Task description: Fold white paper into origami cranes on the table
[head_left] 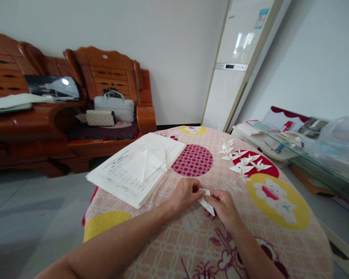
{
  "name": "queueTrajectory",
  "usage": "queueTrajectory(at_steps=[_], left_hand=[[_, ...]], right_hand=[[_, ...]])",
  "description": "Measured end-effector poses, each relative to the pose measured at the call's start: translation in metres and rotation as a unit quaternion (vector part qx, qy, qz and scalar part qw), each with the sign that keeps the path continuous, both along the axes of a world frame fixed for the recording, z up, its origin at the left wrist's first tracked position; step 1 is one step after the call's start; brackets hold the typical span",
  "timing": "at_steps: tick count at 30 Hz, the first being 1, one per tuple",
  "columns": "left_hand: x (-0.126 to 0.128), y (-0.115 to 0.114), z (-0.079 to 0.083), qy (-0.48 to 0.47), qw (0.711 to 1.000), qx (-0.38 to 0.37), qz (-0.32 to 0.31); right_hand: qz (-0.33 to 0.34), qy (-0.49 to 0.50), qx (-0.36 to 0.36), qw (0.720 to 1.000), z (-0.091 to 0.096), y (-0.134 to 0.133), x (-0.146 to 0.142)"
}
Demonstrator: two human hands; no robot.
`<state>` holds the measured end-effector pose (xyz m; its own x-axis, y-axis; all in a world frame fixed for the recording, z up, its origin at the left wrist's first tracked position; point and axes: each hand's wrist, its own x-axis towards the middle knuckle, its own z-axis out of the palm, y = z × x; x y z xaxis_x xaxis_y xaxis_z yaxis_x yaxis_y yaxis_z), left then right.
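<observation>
Between both hands is a small piece of folded white paper [208, 206], narrow and pointed at its lower end. My left hand [187, 192] pinches the upper left edge of the paper with curled fingers. On the other side, my right hand [222, 207] grips it with the thumb on top and fingers underneath. Several white folded paper cranes [242, 166] sit in a cluster beyond my right hand. To the left lies a stack of printed paper sheets [119, 170], with a creased white paper square [145, 164] on top.
The round table wears a patterned pink tablecloth [163, 244]. Beyond its right edge, a glass-topped stand [317, 159] holds a plastic bag [331, 135] and papers. Wooden chairs [110, 77] with bags on one seat line the left wall. A tall white air conditioner [229, 85] stands behind.
</observation>
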<state>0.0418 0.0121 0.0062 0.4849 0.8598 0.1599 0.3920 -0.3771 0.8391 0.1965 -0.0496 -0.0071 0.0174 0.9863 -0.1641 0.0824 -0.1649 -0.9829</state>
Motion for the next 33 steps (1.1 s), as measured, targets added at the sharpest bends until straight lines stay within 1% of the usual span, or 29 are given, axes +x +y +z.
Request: queueTrajectory(at_steps=[4, 9, 14, 18, 23, 28, 33], left_hand=[[0.003, -0.006, 0.0, -0.014, 0.998, 0.056, 0.028], [0.004, -0.012, 0.002, -0.038, 0.99, 0.137, 0.018], [0.005, -0.012, 0.002, -0.026, 0.981, 0.19, 0.012], [0.005, -0.013, 0.0, -0.022, 0.978, 0.207, 0.004], [0.003, -0.015, 0.0, -0.035, 0.971, 0.237, -0.021], [0.002, -0.014, 0.0, -0.035, 0.971, 0.238, 0.002], [0.003, -0.018, -0.003, -0.019, 0.965, 0.258, -0.04]], right_hand=[[-0.023, 0.013, 0.0, 1.0, 0.0, 0.0, -0.002], [-0.043, 0.03, 0.002, 0.999, 0.001, 0.0, -0.004], [-0.039, 0.046, 0.016, 0.998, -0.001, -0.001, -0.005], [-0.05, 0.052, 0.021, 0.997, -0.002, -0.001, -0.006], [-0.067, 0.054, 0.027, 0.996, -0.001, -0.001, -0.007], [-0.079, 0.059, 0.02, 0.995, 0.0, -0.001, -0.008], [-0.086, 0.06, 0.04, 0.994, 0.0, -0.001, -0.006]])
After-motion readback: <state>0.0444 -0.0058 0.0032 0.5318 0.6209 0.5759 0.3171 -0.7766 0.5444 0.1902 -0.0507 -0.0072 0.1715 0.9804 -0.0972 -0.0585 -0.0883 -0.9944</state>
